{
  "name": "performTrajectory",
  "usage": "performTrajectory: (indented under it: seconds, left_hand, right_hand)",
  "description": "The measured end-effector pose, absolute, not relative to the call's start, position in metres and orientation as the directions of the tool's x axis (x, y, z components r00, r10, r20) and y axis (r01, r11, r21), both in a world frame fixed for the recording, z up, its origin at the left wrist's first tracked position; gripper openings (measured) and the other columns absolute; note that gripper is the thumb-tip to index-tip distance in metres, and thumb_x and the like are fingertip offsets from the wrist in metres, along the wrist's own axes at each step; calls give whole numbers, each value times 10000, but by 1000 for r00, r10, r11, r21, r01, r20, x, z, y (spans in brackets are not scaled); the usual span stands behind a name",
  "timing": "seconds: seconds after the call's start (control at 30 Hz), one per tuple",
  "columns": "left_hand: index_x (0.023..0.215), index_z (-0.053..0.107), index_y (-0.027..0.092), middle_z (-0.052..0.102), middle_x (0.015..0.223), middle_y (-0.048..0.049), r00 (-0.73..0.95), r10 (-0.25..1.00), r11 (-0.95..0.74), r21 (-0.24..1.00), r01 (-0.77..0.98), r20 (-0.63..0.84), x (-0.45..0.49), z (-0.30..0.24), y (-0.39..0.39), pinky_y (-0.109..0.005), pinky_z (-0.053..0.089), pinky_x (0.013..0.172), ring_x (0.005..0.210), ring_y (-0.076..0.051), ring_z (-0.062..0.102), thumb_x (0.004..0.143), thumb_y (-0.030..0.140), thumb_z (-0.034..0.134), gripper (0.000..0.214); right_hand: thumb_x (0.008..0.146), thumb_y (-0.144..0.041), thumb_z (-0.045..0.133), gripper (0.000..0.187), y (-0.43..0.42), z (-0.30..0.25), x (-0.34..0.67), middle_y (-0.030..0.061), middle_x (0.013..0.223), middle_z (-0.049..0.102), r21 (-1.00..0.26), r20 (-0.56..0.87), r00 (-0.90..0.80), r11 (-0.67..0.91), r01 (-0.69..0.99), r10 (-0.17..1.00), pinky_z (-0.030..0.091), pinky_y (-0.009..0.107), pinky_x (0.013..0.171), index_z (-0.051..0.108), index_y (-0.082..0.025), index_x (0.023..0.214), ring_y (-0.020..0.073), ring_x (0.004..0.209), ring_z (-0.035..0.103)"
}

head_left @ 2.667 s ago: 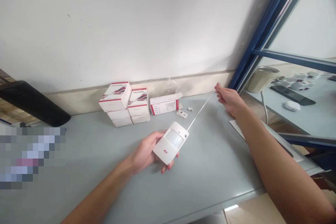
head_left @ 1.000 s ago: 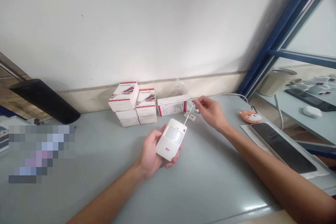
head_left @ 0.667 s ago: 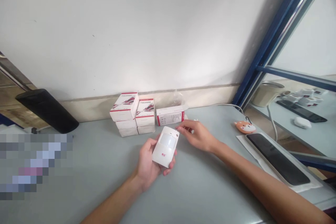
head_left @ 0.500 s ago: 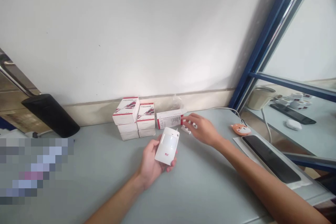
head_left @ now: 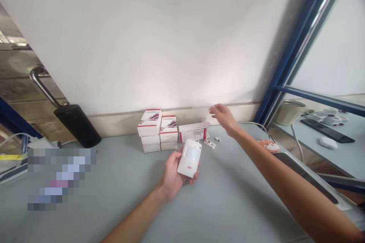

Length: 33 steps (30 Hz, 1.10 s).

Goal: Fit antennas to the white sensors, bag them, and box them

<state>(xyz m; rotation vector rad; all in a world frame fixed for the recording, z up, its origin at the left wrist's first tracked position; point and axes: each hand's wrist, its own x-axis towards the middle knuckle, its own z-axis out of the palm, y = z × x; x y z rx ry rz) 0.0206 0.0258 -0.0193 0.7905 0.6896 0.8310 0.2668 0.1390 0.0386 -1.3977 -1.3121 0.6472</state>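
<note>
My left hand (head_left: 172, 172) is closed around a white plastic sensor unit (head_left: 189, 157) with a domed window and a small red mark, held just above the grey table (head_left: 222, 205). No antenna shows on the unit. My right hand (head_left: 224, 117) hovers in the air near the back wall, above and right of an open white-and-red box (head_left: 194, 133). Its fingers stretch left, slightly blurred, with nothing seen in them. A small white bracket (head_left: 209, 144) and a tiny white piece (head_left: 217, 138) lie on the table below that hand.
A stack of white-and-red boxes (head_left: 158, 131) stands against the wall. A black cylinder (head_left: 76, 125) leans at the left. On the right are an orange fox-shaped item (head_left: 268, 145), a dark flat screen (head_left: 308, 174), a white cable (head_left: 251, 123) and a blue metal frame (head_left: 296, 45).
The long thin antenna, drawn out by my right hand earlier, has gone back into the unit. My right hand let go of it and rose toward the back wall. The view tilted up.
</note>
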Motion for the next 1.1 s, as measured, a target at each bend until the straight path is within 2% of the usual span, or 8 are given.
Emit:
performTrajectory:
  seconds: [0.07,0.23,0.37,0.6,0.83,0.9,1.0,1.1]
  left_hand:
    - [1286,542,169,706,887,-107,498,841,432,815,-387,-209,19,-21,26,-305,412,531,621,-230,646,933,372,399,432]
    - [1243,572,180,710,920,-114,504,838,443,802,-402,-210,21,-22,23,-323,421,554,649,-240,653,958,372,383,392]
    - [1198,588,164,704,929,-130,552,802,494,775,-395,-229,25,-21,20,-334,416,554,649,-252,654,960,375,375,383]
    - [1162,645,112,682,901,-146,640,711,606,717,-345,-293,23,-23,24,-344,392,538,605,-251,633,942,391,385,440]
    - [1219,645,97,676,920,-152,640,716,611,696,-378,-281,23,-19,25,-351,401,549,612,-256,642,948,385,360,488]
    - [1369,586,110,687,930,-143,631,728,592,708,-385,-266,23,-19,25,-351,413,551,616,-260,651,969,383,345,541]
    - [1598,380,197,716,943,-122,635,734,567,734,-374,-243,23,-18,26,-349,435,562,619,-261,671,1002,400,325,631]
    - [1674,223,269,751,1014,-130,638,733,543,768,-340,-236,23,-15,25,-367,472,594,641,-277,715,1021,399,340,676]
  right_hand:
    - [1022,-481,477,267,120,38,279,66,1160,767,-942,267,255,196,272,929,593,353,839,619,-254,1022,205,961,741]
    - [907,-471,734,250,85,15,307,24,901,738,-976,160,348,201,-85,924,565,287,694,646,-237,889,171,767,707]
    - [876,-475,787,268,80,-8,313,24,917,724,-974,5,235,58,-220,972,553,261,672,682,-229,872,162,789,684]
    - [915,-401,711,163,83,-12,317,58,1030,732,-940,-164,61,-138,-312,985,579,333,761,695,-239,914,202,844,668]
    - [922,-420,662,194,76,-6,308,83,1019,713,-951,-179,17,-168,-258,984,581,345,753,695,-233,961,220,827,639]
    - [916,-420,672,198,74,-7,305,74,1003,715,-942,-199,-1,-191,-275,980,573,344,760,705,-230,957,208,805,626]
    - [909,-414,685,198,73,-8,301,65,991,720,-934,-216,-29,-215,-284,976,558,340,758,721,-228,967,198,790,615]
    - [922,-401,674,190,73,-10,300,57,1002,715,-934,-213,-62,-222,-281,975,546,321,759,725,-231,990,189,801,610]
